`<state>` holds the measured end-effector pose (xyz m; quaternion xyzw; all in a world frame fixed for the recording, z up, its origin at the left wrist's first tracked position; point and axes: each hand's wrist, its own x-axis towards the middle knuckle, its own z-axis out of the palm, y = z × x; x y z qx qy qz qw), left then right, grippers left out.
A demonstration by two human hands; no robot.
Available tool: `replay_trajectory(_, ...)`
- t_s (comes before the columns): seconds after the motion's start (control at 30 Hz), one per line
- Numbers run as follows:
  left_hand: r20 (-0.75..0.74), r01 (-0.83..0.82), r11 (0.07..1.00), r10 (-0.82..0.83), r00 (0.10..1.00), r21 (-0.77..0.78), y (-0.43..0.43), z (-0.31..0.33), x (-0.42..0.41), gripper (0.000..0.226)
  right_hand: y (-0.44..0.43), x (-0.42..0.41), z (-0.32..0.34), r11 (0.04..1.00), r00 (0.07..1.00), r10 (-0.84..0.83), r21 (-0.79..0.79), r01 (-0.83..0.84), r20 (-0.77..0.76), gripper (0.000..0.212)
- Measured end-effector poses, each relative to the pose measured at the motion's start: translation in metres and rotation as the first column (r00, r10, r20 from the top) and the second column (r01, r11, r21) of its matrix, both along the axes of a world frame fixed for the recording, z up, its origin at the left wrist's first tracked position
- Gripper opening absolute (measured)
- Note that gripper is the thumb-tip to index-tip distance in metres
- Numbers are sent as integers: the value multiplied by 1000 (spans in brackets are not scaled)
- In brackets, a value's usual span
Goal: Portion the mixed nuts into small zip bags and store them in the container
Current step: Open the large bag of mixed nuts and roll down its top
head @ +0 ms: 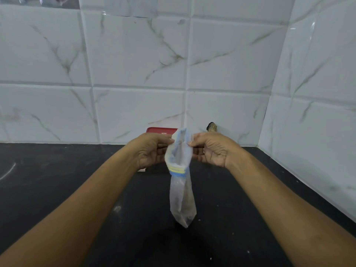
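A small clear zip bag (182, 197) with a blue and yellow zip strip hangs above the black counter, its mouth pulled open. My left hand (149, 150) pinches the left lip of the mouth and my right hand (211, 149) pinches the right lip. The bag looks empty. Behind my left hand a red lid of a container (160, 130) shows at the wall; the rest of it is hidden. A dark bag of nuts (212, 127) peeks out behind my right hand.
The black counter (77, 180) runs to a white marble-tiled wall (134, 74) at the back and on the right, forming a corner. A small pale scrap (141, 170) lies on the counter under my left wrist.
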<state>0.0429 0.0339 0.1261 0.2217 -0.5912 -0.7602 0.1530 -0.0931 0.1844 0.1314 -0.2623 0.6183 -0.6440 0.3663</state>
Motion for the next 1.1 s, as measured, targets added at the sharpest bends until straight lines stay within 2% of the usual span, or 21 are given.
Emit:
replay_trajectory(0.1,107,39,970,-14,994,-238,3,0,6,26,0,1,-1,999,999,-31,-25,31,-10,18)
replay_trajectory(0.17,198,97,936,-30,980,-338,2,-2,12,31,-1,0,-5,998,998,-50,-38,51,23,25)
replay_trajectory(0.23,268,169,927,-79,960,-334,3,-4,17,31,-1,-1,-10,998,997,-57,-32,59,60,31)
replay_trajectory(0.33,280,194,928,-104,954,-318,10,-7,19,22,5,2,-12,999,999,-25,34,24,43,18)
replay_trajectory(0.4,232,122,944,-50,971,-306,13,-8,15,18,14,7,-8,991,996,42,128,-31,-82,13)
replay_trajectory(0.5,125,-24,960,61,990,-279,13,-9,10,15,21,12,-3,957,940,124,290,-29,-318,27)
replay_trajectory(0.6,38,-108,970,119,992,-217,19,-10,6,14,24,18,3,931,941,204,351,-101,-270,32)
replay_trajectory(0.7,37,-79,980,87,996,-182,23,-12,5,15,22,21,5,934,949,228,324,-150,-219,25)
replay_trajectory(0.83,168,58,965,-15,986,-256,19,-9,11,25,14,16,7,986,976,53,163,-18,-211,12)
replay_trajectory(0.93,231,84,954,-16,973,-288,18,-3,14,27,10,17,9,995,977,5,96,16,-212,7)
replay_trajectory(1.0,189,38,963,14,982,-266,17,-3,13,25,9,19,10,994,979,38,105,-17,-199,9)
replay_trajectory(1.1,85,-62,972,83,993,-226,18,-8,9,21,10,22,11,982,976,121,168,-90,-184,25)
